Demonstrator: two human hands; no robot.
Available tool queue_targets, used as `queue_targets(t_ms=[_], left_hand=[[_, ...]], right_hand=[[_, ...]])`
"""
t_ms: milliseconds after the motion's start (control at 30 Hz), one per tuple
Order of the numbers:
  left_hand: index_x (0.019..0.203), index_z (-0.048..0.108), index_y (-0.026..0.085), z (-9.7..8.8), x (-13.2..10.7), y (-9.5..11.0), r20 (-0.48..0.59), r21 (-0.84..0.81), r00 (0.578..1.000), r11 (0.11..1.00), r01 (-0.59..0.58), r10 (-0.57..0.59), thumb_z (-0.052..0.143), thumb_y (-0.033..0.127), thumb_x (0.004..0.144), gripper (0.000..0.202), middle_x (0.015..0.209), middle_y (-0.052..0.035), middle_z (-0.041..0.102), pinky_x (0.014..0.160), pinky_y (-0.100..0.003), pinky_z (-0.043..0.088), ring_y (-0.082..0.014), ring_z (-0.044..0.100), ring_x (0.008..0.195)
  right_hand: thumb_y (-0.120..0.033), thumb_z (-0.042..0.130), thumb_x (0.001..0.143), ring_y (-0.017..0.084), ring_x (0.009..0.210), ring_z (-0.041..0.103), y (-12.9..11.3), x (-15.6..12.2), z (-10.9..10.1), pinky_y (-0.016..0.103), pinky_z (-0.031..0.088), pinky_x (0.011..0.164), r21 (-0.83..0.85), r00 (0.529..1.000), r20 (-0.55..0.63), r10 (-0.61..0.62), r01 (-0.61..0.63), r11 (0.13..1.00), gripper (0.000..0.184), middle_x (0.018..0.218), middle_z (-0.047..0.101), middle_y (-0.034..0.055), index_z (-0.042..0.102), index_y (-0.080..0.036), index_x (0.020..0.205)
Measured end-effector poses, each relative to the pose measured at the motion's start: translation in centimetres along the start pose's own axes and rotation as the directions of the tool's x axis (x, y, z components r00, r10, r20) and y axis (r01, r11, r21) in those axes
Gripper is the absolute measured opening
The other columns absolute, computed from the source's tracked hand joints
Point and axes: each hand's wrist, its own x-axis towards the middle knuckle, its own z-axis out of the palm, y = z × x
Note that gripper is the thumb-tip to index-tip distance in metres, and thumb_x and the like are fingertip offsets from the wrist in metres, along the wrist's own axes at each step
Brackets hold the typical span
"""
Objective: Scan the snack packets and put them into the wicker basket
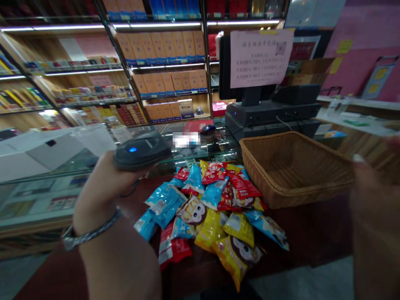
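Observation:
My left hand (108,183), with a bracelet at the wrist, is wrapped round the handle of a dark barcode scanner (142,149) with a lit blue light. The scanner is up to the left of a pile of snack bags (215,204) in blue, red and yellow. These small sealed bags lie heaped on a dark red counter (315,233). At the right edge my right hand (368,187) is blurred, its thumb stretched up and apart, with nothing seen in it. Nearest to it is the right side of a brown wicker basket (275,200); whether they touch I cannot tell.
Behind the basket stands a till monitor with a pink paper sign (261,58) on a black base (271,112). A glass display counter (37,196) and white box (37,154) are at left. A mouse (208,129) lies behind the bags. Stocked shelves (162,62) line the back.

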Motion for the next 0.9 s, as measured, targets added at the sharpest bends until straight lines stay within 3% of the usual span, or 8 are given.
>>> queue_targets(t_ms=[67,167,267,367,533,667,800,900], left_hand=[[0.095,0.078,0.023,-0.1,-0.1,0.2,0.131,-0.025,0.991,1.000,-0.012,0.015,0.077,0.039,0.063,0.036,0.088,-0.0020,0.081,0.085,-0.043,0.061,-0.0245,0.073,0.081],[0.089,0.080,0.027,-0.3,-0.8,0.7,0.260,-0.142,0.962,0.989,-0.051,0.087,0.075,0.036,0.065,0.026,0.080,0.0017,0.080,0.074,-0.035,0.063,-0.0201,0.072,0.071],[0.092,0.080,0.031,-1.1,-1.8,0.8,0.259,-0.182,0.958,0.980,-0.074,0.120,0.075,0.035,0.067,0.026,0.083,0.0043,0.081,0.072,-0.031,0.063,-0.0186,0.072,0.071],[0.102,0.077,0.033,-2.2,-2.9,0.1,0.159,-0.144,0.985,0.988,-0.050,0.073,0.076,0.036,0.070,0.032,0.094,0.0044,0.081,0.076,-0.032,0.063,-0.0202,0.073,0.079],[0.109,0.074,0.033,-3.3,-4.1,-1.3,0.077,-0.077,0.997,0.997,-0.021,0.027,0.080,0.038,0.070,0.040,0.106,0.0017,0.080,0.087,-0.040,0.060,-0.0243,0.073,0.092],[0.104,0.076,0.031,-3.1,-4.1,-1.0,0.089,-0.081,0.996,0.997,-0.017,0.025,0.080,0.039,0.070,0.035,0.097,0.0021,0.080,0.081,-0.036,0.061,-0.0220,0.072,0.084],[0.085,0.077,0.027,-2.7,-3.7,-0.2,0.110,-0.075,0.994,0.997,-0.015,0.023,0.080,0.038,0.068,0.020,0.074,0.0039,0.076,0.062,-0.028,0.059,-0.0168,0.066,0.066],[0.079,0.077,0.026,-2.5,-3.1,-0.1,0.095,-0.109,0.994,0.993,-0.040,0.050,0.077,0.033,0.067,0.015,0.070,0.0043,0.074,0.064,-0.027,0.059,-0.0164,0.066,0.067]], right_hand=[[-0.019,0.070,0.080,0.024,0.117,0.061,-7.2,-0.7,-0.3,0.045,0.043,0.109,0.243,0.943,0.289,-0.165,0.095,0.965,0.053,0.124,0.066,0.0076,0.060,-0.024,0.131],[-0.018,0.061,0.085,0.020,0.122,0.058,-14.8,-2.3,2.5,0.038,0.043,0.110,0.527,0.601,0.643,-0.475,0.104,0.844,0.047,0.129,0.064,0.0063,0.059,-0.024,0.132],[-0.018,0.064,0.081,0.024,0.138,0.044,-17.6,-4.3,7.5,0.040,0.034,0.118,0.529,0.209,0.824,-0.526,0.047,0.847,0.066,0.147,0.049,0.0116,0.049,-0.018,0.145],[-0.022,0.075,0.071,0.033,0.144,0.034,-18.0,-6.2,12.1,0.044,0.028,0.121,0.425,-0.027,0.905,-0.424,0.083,0.901,0.089,0.153,0.039,0.0190,0.040,-0.011,0.152],[-0.031,0.084,0.062,0.038,0.142,0.036,-18.6,-7.6,16.2,0.045,0.035,0.115,0.302,-0.155,0.947,-0.281,0.139,0.943,0.102,0.154,0.037,0.0183,0.040,-0.017,0.153],[-0.017,0.082,0.058,0.037,0.124,0.056,-19.2,-8.0,17.6,0.040,0.048,0.100,0.250,-0.229,0.953,-0.199,0.221,0.943,0.089,0.139,0.055,0.0205,0.052,-0.012,0.142],[-0.016,0.061,0.080,0.031,0.117,0.062,-18.8,-7.6,17.9,0.037,0.049,0.096,0.276,-0.192,0.952,-0.239,0.197,0.941,0.046,0.127,0.065,0.0171,0.063,-0.014,0.126],[-0.016,0.050,0.087,0.028,0.116,0.063,-17.4,-6.4,17.8,0.035,0.047,0.097,0.256,-0.089,0.964,-0.251,0.051,0.965,0.040,0.126,0.067,0.0134,0.065,-0.018,0.123]])
